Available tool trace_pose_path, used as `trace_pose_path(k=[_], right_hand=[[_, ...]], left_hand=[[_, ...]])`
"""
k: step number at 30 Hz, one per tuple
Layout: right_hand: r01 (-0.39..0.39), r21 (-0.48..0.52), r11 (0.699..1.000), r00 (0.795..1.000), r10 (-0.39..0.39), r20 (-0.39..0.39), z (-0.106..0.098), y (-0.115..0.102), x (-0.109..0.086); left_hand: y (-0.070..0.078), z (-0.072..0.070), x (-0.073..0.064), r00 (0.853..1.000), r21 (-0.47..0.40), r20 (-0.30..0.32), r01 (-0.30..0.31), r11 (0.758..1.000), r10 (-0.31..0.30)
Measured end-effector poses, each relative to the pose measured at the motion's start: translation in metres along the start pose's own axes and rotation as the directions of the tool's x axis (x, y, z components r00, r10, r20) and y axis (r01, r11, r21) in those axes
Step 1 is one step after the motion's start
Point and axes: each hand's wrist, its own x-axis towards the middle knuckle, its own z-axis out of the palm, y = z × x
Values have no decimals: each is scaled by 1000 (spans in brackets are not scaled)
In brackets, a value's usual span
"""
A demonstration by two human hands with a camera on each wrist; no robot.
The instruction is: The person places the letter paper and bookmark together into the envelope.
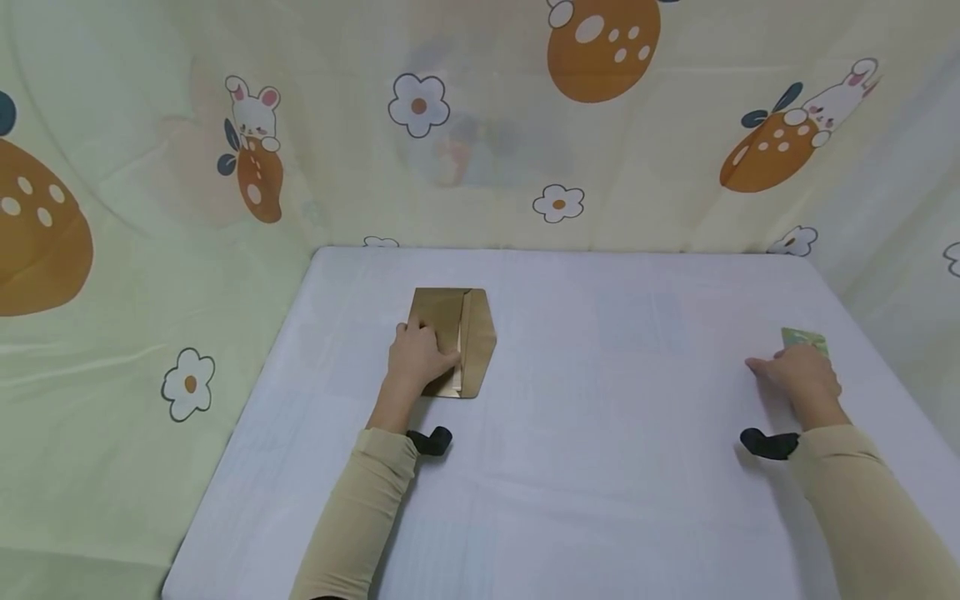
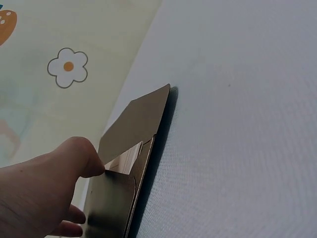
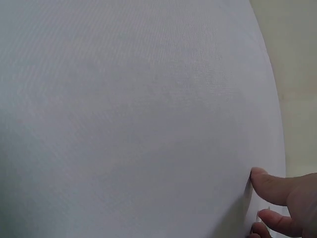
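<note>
Glossy paper envelope [image 1: 450, 321], matt cloth-textured tabletop [image 1: 592, 400]

High downward head view, close left-wrist view sharing the envelope [image 1: 450, 315], right-wrist view seemingly low across table [image 3: 148, 109]

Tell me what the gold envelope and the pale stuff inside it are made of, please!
The gold envelope looks like paper or thin card with a metallic finish, since it has a soft sheen and a thin flap. The pale insert may be matte paper: it looks flat, finely lined and not shiny.

Left hand [image 1: 418, 355] spreads its thumb; right hand [image 1: 807, 377] seems partly curled.
</note>
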Motion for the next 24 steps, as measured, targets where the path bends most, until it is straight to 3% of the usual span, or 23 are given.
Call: trace_pose_path(k=[10,16,24], right_hand=[[49,-10,999,997,-50,-65,11,-3,6],[156,41,987,979,-150,-136,21,-7,9],[177,76,981,968,-160,-195,28,-13,3]], left_hand=[[1,-1,1,1000,15,-10,-1,1000,1],[0,0,0,1000,16,-13,3,1000,-3],[2,1,-2,1000,0,-23,-6,1000,6]])
